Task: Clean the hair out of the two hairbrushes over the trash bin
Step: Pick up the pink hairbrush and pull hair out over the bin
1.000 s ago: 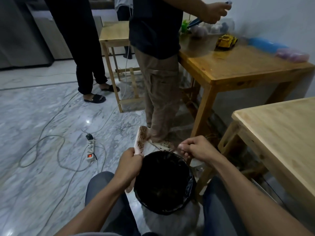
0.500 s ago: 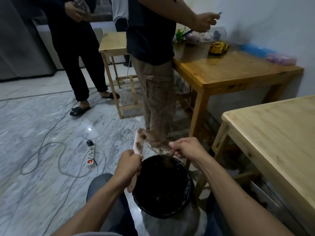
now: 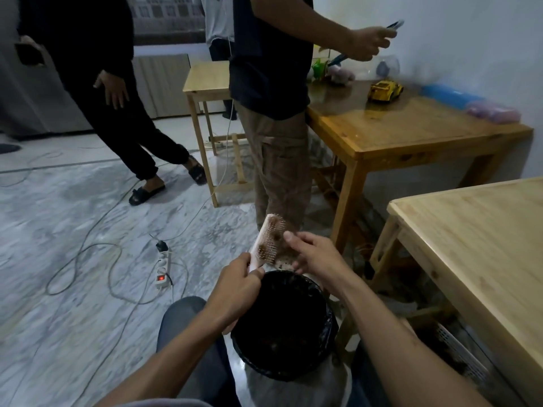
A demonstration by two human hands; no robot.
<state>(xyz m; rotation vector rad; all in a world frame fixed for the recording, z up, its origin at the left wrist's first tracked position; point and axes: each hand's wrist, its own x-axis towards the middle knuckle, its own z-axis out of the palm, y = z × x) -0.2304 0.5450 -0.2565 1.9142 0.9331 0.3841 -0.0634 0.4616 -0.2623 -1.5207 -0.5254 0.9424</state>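
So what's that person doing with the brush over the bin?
They are cleaning hair out of a hairbrush. The left hand grips the brush by its handle, bristles turned toward the right hand, whose fingers are at the bristles, where brown hair is tangled. All of it is just above the rim of the black-lined trash bin between the person's knees. A second hairbrush isn't in view.

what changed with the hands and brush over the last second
The right hand, a closed fist over the trash bin a second ago, has opened and moved back up against the bristles of the hairbrush. The left hand still grips the brush handle above the bin's rim.
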